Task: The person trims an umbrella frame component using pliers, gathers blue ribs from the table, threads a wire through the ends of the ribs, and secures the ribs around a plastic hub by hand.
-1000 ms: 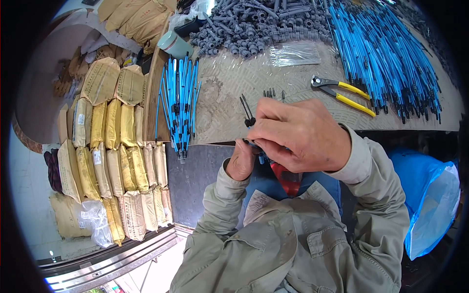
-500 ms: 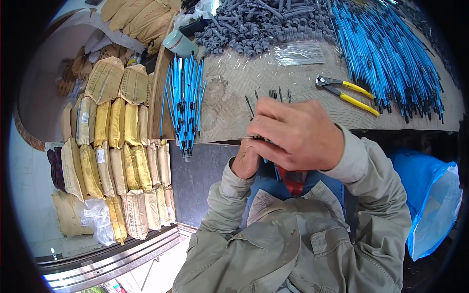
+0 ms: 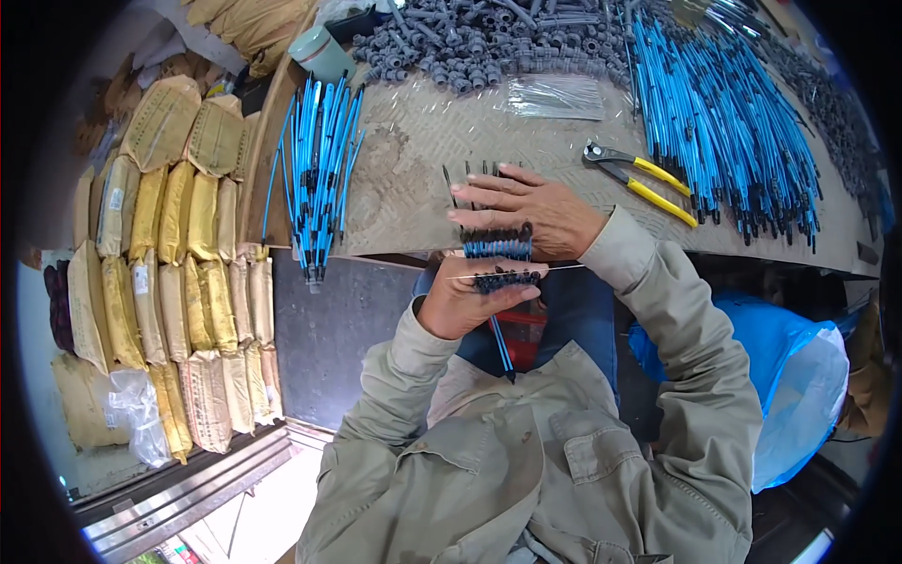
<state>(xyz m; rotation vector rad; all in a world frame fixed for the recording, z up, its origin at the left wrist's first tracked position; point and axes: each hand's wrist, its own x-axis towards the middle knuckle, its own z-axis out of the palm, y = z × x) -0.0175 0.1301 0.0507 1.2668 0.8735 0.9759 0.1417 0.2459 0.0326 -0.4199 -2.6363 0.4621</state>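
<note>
My left hand is closed around a bundle of thin blue rods with black ends, in front of my lap below the table edge. A thin straight wire crosses the near side of the bundle and sticks out past it on both sides. Two blue rods hang down below that hand. My right hand lies flat along the far side of the bundle, its fingers stretched out and spread to the left. Behind it, a few dark rod tips show over the table; whether they belong to the bundle is hidden.
Nippers with yellow handles lie right on the table. Beyond are thin clear sticks, grey plastic fittings, a large blue rod pile and a pale green cup. More blue rods lie left, near wrapped packages.
My right hand has gone from curled over the bundle to flat with fingers spread, uncovering the blue rods and the wire. The whole view has shifted slightly.
</note>
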